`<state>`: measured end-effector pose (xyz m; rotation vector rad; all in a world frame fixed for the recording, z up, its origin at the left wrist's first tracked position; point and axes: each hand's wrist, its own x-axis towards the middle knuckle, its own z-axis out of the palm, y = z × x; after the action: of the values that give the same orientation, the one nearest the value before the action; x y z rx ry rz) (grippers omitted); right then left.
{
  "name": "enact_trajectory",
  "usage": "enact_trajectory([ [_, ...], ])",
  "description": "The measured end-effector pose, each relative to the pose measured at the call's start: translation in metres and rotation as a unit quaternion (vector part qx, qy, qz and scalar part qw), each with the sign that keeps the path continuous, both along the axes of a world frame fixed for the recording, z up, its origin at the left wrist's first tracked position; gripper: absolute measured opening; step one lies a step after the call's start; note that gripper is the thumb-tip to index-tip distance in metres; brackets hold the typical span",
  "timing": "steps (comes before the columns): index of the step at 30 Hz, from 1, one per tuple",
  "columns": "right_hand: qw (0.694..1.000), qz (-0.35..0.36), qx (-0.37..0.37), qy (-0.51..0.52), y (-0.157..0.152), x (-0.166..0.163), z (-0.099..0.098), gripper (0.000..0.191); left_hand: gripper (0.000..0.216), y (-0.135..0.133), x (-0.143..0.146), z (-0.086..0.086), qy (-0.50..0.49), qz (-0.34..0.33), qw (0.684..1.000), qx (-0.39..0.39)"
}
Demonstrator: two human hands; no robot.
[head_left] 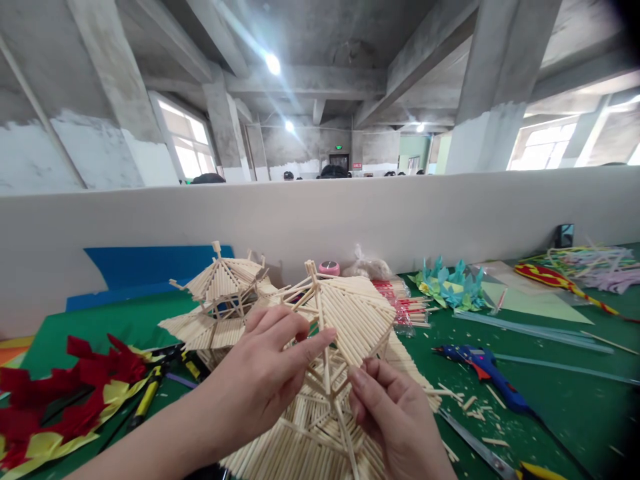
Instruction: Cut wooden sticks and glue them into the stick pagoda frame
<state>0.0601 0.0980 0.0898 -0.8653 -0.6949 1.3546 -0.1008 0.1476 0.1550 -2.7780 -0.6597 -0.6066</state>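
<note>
A pavilion model made of thin wooden sticks stands on the green table, right in front of me. My left hand pinches a stick of the frame under the model's upper roof. My right hand is closed on a lower stick post of the same model, fingers pressed together. A second, smaller stick pavilion stands just behind and to the left, untouched.
A blue hot-glue gun lies to the right, with wood scraps around it. Yellow-handled pliers and red-yellow paper shapes lie left. Teal paper flowers and coloured strips lie at the back right. A white partition wall bounds the table.
</note>
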Motion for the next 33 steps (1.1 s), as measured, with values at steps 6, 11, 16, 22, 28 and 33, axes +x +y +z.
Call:
enact_trajectory([
  [6, 1.0, -0.003, -0.004, 0.004, 0.0017, -0.0014, 0.0001, 0.033, 0.049, -0.0004, -0.0002, -0.0011, -0.012, -0.008, 1.0, 0.003],
  [11, 1.0, -0.006, 0.0, 0.022, 0.0024, -0.0026, -0.0016, 0.036, 0.05, -0.0018, -0.0012, -0.0013, -0.009, -0.008, 1.0, 0.004],
  [16, 0.999, -0.007, 0.002, 0.036, 0.0033, -0.0035, -0.0038, 0.037, 0.049, -0.0022, -0.0013, -0.0004, -0.007, -0.003, 1.0, 0.002],
  [22, 0.999, -0.014, -0.003, 0.05, 0.0045, -0.0041, -0.0052, 0.036, 0.05, -0.0005, -0.001, -0.0045, -0.016, 0.005, 1.0, 0.013],
  [28, 0.999, -0.023, 0.005, 0.041, 0.0019, -0.0026, -0.0049, 0.035, 0.047, -0.0056, -0.0032, -0.0049, 0.045, 0.056, 0.996, 0.057],
  [33, 0.999, -0.03, -0.006, 0.027, 0.0001, -0.0002, -0.0047, 0.037, 0.048, -0.008, -0.0053, -0.0046, 0.074, 0.063, 0.994, 0.053],
])
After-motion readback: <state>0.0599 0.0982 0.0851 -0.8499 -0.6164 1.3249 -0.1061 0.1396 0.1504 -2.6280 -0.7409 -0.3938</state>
